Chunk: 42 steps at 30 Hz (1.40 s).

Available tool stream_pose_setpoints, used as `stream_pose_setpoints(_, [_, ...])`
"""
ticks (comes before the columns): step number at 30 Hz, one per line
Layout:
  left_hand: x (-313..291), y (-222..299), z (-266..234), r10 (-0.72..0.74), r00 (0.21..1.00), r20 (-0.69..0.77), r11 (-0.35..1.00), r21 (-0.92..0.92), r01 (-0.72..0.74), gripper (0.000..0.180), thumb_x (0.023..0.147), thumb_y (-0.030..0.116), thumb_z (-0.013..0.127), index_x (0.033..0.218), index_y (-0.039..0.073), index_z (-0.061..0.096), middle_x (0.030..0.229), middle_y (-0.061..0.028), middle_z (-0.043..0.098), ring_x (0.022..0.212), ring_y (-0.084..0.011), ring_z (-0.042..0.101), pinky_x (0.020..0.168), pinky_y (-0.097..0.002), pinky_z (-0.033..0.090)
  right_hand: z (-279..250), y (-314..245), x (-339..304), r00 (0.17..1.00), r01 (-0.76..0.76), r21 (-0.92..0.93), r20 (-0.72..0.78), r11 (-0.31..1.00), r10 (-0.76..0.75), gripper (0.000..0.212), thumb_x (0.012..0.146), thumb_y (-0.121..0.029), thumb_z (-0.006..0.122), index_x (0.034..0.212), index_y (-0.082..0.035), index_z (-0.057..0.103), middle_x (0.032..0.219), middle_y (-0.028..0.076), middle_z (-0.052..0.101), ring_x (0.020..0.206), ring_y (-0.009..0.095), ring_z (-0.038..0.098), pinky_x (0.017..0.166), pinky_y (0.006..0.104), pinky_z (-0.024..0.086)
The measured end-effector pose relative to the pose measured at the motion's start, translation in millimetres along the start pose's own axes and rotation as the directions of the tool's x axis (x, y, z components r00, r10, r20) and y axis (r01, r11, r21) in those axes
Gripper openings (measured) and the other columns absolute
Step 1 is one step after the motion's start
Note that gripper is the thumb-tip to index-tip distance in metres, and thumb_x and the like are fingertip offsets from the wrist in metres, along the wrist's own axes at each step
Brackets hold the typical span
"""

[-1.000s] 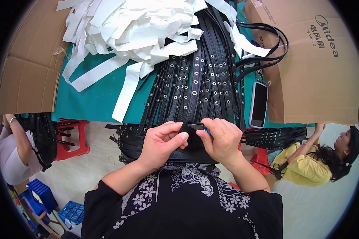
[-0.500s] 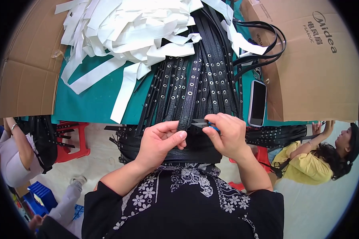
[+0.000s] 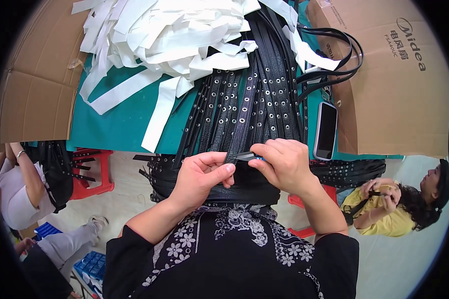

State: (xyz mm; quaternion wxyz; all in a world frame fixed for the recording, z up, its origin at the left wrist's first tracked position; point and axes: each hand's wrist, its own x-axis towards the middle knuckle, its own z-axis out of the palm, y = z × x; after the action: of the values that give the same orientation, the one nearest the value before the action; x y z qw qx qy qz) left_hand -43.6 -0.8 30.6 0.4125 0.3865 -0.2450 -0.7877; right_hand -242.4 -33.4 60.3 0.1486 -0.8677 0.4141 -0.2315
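My left hand (image 3: 203, 175) pinches the near end of a black leather strap (image 3: 238, 130) with metal eyelets, thumb against fingers, just off the table's front edge. My right hand (image 3: 286, 163) is closed around small thread snips (image 3: 244, 156) with a bit of blue on them. Their pointed blades lie close together at the strap's end, beside my left fingertips; whether they touch it I cannot tell. Many more black eyelet straps (image 3: 276, 99) run side by side across the table toward me. A further black bundle (image 3: 167, 187) lies across my lap.
White fabric strips (image 3: 169, 30) are heaped on the green tabletop (image 3: 117, 129). A phone (image 3: 326, 130) lies near the right front edge. Cardboard boxes (image 3: 394, 99) flank both sides. Co-workers sit left and right, near red stools (image 3: 100, 177) with black straps.
The snips have moved left to the strap's end, and their blades, spread before, are now nearly together. My left hand keeps its pinch. At right, the co-worker's hands have come down and together.
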Motion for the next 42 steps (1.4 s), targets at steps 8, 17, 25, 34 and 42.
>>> stream_pose_setpoints(8, [1.5, 3.8, -2.7, -0.029, 0.999, 0.018, 0.997, -0.071, 0.031, 0.017, 0.08, 0.003, 0.057, 0.097, -0.002, 0.058, 0.072, -0.0084, 0.059, 0.061, -0.0131, 0.056, 0.055, -0.0232, 0.045, 0.8, -0.6, 0.1, 0.96, -0.158, 0.151, -0.208, 0.976, 0.188, 0.015, 0.076, -0.018, 0.061, 0.081, -0.005, 0.058, 0.059, 0.006, 0.05, 0.05, 0.023, 0.05, 0.045, 0.0307, 0.038])
stream_pose_setpoints(17, [2.4, -1.0, -4.4, -0.013, 1.0, 0.022, 0.996, -0.087, 0.015, 0.021, 0.08, 0.001, 0.059, 0.101, -0.003, 0.057, 0.076, -0.0079, 0.06, 0.063, -0.011, 0.057, 0.058, -0.0225, 0.047, 2.0, -8.9, 0.8, 0.991, -0.095, -0.011, -0.098, 0.995, 0.094, 0.02, 0.074, -0.024, 0.063, 0.082, -0.006, 0.058, 0.059, 0.004, 0.05, 0.051, 0.021, 0.051, 0.045, 0.0308, 0.038])
stream_pose_setpoints(25, [3.4, 7.1, -7.6, -0.032, 0.996, 0.086, 0.999, 0.035, 0.029, 0.013, 0.08, 0.004, 0.056, 0.091, -0.004, 0.059, 0.072, -0.0076, 0.058, 0.061, -0.0129, 0.054, 0.055, -0.0228, 0.043, -4.9, 0.7, 6.0, 1.0, 0.015, -0.023, -0.017, 1.0, -0.015, 0.02, 0.074, -0.027, 0.062, 0.079, -0.008, 0.058, 0.057, 0.002, 0.048, 0.05, 0.019, 0.05, 0.045, 0.0305, 0.037])
stream_pose_setpoints(34, [2.1, 9.1, -9.1, -0.084, 0.988, 0.132, 0.987, -0.126, 0.101, 0.016, 0.08, 0.004, 0.056, 0.094, -0.002, 0.059, 0.072, -0.0075, 0.059, 0.059, -0.0135, 0.054, 0.053, -0.0231, 0.043, -4.5, 5.6, 11.2, 0.995, 0.099, -0.032, -0.002, 0.995, -0.099, 0.02, 0.073, -0.027, 0.063, 0.077, -0.008, 0.058, 0.057, 0.002, 0.048, 0.049, 0.018, 0.049, 0.044, 0.0302, 0.035])
stream_pose_setpoints(42, [1.7, 7.5, -14.3, -0.033, 0.996, 0.084, 0.987, -0.152, 0.045, 0.02, 0.082, 0.011, 0.059, 0.097, -0.002, 0.058, 0.072, -0.009, 0.06, 0.062, -0.0142, 0.057, 0.055, -0.0231, 0.046, -7.3, 8.4, 14.2, 0.978, -0.087, 0.152, -0.175, 0.985, 0.113, 0.018, 0.076, -0.021, 0.061, 0.081, -0.004, 0.057, 0.059, 0.006, 0.051, 0.051, 0.022, 0.051, 0.047, 0.0298, 0.039])
